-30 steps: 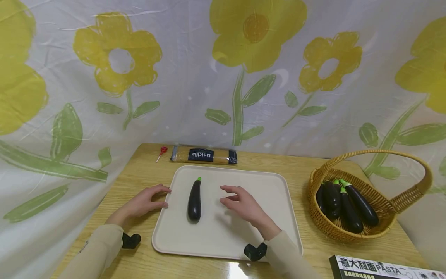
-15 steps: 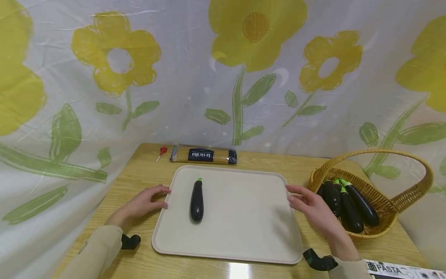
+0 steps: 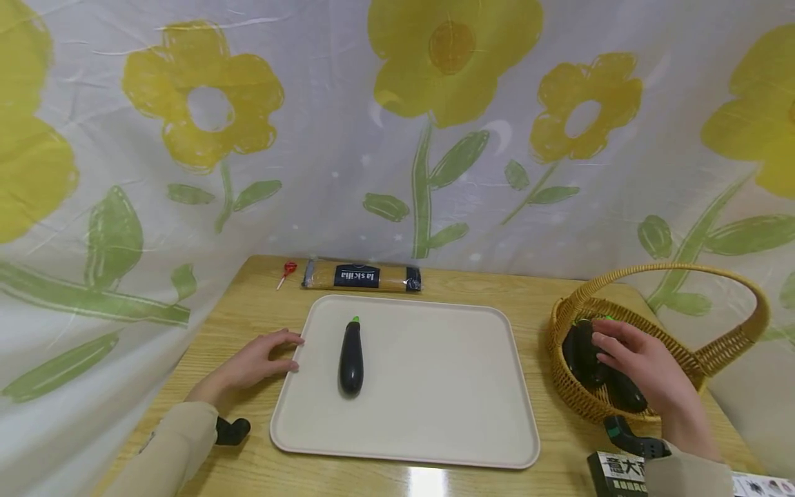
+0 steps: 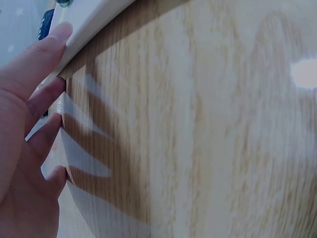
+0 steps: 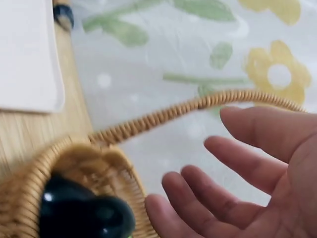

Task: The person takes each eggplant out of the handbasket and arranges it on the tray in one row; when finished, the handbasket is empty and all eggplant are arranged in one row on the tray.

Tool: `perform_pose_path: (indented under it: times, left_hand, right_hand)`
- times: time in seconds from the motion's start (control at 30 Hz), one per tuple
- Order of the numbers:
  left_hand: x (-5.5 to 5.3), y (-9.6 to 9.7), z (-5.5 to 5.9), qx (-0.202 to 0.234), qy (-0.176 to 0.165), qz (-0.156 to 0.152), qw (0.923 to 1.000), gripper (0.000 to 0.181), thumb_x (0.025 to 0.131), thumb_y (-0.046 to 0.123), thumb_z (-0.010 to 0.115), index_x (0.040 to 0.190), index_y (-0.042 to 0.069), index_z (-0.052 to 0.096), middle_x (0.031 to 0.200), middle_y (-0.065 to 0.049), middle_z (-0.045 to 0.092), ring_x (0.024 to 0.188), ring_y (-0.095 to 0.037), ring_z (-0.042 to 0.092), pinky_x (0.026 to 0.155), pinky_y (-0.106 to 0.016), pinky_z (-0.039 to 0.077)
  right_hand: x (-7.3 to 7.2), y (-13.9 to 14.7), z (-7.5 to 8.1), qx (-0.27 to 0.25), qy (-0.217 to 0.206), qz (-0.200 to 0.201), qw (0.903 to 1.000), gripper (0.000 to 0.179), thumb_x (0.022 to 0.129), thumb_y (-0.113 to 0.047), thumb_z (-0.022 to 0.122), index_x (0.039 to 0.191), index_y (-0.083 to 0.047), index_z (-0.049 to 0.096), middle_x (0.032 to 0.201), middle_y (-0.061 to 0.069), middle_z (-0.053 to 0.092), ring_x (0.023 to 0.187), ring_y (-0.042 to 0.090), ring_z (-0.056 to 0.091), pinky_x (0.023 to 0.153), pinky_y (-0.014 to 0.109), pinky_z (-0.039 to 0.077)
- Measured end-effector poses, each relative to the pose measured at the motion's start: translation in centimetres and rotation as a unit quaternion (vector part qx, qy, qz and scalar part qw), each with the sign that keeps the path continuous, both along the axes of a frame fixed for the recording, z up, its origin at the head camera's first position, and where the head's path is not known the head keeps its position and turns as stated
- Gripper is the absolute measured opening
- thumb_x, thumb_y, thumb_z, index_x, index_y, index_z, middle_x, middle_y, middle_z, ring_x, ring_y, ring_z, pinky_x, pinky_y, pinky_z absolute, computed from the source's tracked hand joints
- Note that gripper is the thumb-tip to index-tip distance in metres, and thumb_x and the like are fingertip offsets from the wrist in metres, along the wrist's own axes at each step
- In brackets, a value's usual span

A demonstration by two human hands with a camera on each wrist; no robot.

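Note:
One dark purple eggplant (image 3: 351,359) with a green tip lies lengthwise on the left part of the cream tray (image 3: 435,386). My left hand (image 3: 257,359) rests at the tray's left edge, its fingers relaxed and holding nothing; in the left wrist view the thumb (image 4: 44,57) is at the rim. Over the wicker basket (image 3: 568,393) at the right hovers my right hand (image 3: 646,362), fingers loosely bent and nothing between them. Several eggplants (image 3: 585,355) lie in the basket, partly hidden by that hand. The right wrist view shows the hand apart from the dark eggplants (image 5: 89,213).
The basket's tall handle (image 3: 683,269) arches over its opening. A pasta packet (image 3: 363,276) and a red lollipop (image 3: 288,270) lie along the table's back edge. A black pasta box (image 3: 617,473) sits at the front right, partly behind the right sleeve.
My right hand has moved right, from over the tray past its right edge to above the basket. The eggplant on the tray shifted slightly right at first. My left hand has stayed put.

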State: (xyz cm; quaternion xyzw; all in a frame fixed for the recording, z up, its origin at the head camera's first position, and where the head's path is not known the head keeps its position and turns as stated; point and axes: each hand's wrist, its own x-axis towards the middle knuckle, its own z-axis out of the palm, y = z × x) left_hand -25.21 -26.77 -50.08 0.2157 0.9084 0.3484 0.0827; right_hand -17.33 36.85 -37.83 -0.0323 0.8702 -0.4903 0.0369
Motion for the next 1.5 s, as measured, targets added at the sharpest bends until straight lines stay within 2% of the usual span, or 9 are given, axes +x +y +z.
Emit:
perform_pose_path:
  times: [0.17,0.33,0.57,0.7,0.83,0.97,1.1,1.2,1.5]
  left_hand:
    - [-0.1,0.0,-0.1,0.000,0.003,-0.001,1.0000,0.045,0.090,0.032,0.071,0.129,0.011,0.059,0.142,-0.022,0.049,0.138,-0.049,0.029,0.111,-0.065,0.023]
    - [-0.1,0.1,0.0,-0.003,0.003,0.000,1.0000,0.046,0.090,0.032,0.071,0.129,0.010,0.059,0.142,-0.023,0.049,0.138,-0.050,0.028,0.111,-0.065,0.022]
    - [-0.1,0.1,0.1,-0.006,-0.001,0.001,1.0000,0.046,0.091,0.032,0.070,0.130,0.010,0.059,0.143,-0.022,0.048,0.139,-0.049,0.028,0.111,-0.065,0.023]
    - [-0.1,0.1,0.1,-0.009,-0.003,0.002,1.0000,0.046,0.091,0.033,0.070,0.130,0.011,0.059,0.143,-0.022,0.048,0.139,-0.049,0.028,0.111,-0.065,0.023]
    - [0.0,0.1,0.1,-0.006,-0.002,0.002,1.0000,0.046,0.091,0.032,0.070,0.130,0.011,0.059,0.143,-0.022,0.049,0.139,-0.049,0.028,0.111,-0.065,0.023]
    - [0.1,0.1,0.0,-0.006,0.001,0.002,1.0000,0.045,0.091,0.032,0.070,0.129,0.011,0.059,0.142,-0.022,0.049,0.139,-0.049,0.028,0.111,-0.065,0.023]
    - [0.1,0.1,0.1,-0.006,0.000,0.003,1.0000,0.045,0.091,0.032,0.070,0.129,0.011,0.059,0.142,-0.021,0.049,0.139,-0.049,0.028,0.111,-0.065,0.023]
    - [0.1,0.1,0.1,-0.006,-0.003,0.004,1.0000,0.045,0.091,0.033,0.070,0.129,0.011,0.059,0.143,-0.021,0.049,0.139,-0.049,0.028,0.111,-0.065,0.023]
    - [0.0,0.2,0.2,-0.001,-0.003,0.001,1.0000,0.044,0.090,0.031,0.071,0.128,0.011,0.060,0.142,-0.021,0.050,0.139,-0.049,0.029,0.112,-0.064,0.022]
  right_hand:
    - [-2.0,1.6,0.1,0.028,0.005,-0.027,0.9992,0.069,0.104,-0.039,0.045,0.150,0.008,0.025,0.147,0.035,0.030,0.096,-0.019,0.049,0.081,0.013,0.052]
    - [-4.2,3.0,-0.7,0.034,-0.005,-0.057,0.9978,0.073,0.102,-0.044,0.045,0.150,0.007,0.024,0.146,0.036,0.032,0.089,-0.021,0.048,0.076,0.013,0.052]
    - [-6.3,4.7,-2.2,0.038,-0.041,-0.038,0.9977,0.073,0.103,-0.043,0.042,0.151,0.008,0.019,0.149,0.037,0.027,0.102,-0.008,0.049,0.083,0.023,0.055]
    - [-7.0,5.3,-3.2,0.039,-0.065,-0.038,0.9964,0.071,0.105,-0.041,0.040,0.151,0.009,0.018,0.150,0.035,0.027,0.100,-0.006,0.049,0.084,0.028,0.056]
    - [-7.4,5.4,-3.7,0.047,-0.082,-0.024,0.9952,0.072,0.105,-0.041,0.040,0.151,0.010,0.018,0.148,0.035,0.029,0.112,0.017,0.054,0.086,0.032,0.056]
    - [-7.5,5.1,-3.6,0.060,-0.096,0.000,0.9935,0.074,0.103,-0.041,0.047,0.150,0.009,0.021,0.148,0.035,0.030,0.127,0.037,0.045,0.089,0.037,0.055]
    - [-7.4,4.8,-3.4,0.069,-0.111,0.011,0.9914,0.074,0.100,-0.038,0.055,0.149,0.009,0.025,0.146,0.036,0.034,0.112,0.020,0.057,0.082,0.033,0.056]
    - [-7.2,4.6,-3.3,0.069,-0.119,0.019,0.9904,0.072,0.100,-0.035,0.057,0.147,0.011,0.027,0.145,0.036,0.036,0.100,0.006,0.056,0.078,0.030,0.055]
    - [-7.0,4.5,-3.3,0.058,-0.125,0.039,0.9897,0.067,0.100,-0.028,0.059,0.145,0.012,0.030,0.145,0.036,0.035,0.093,0.004,0.056,0.077,0.030,0.054]
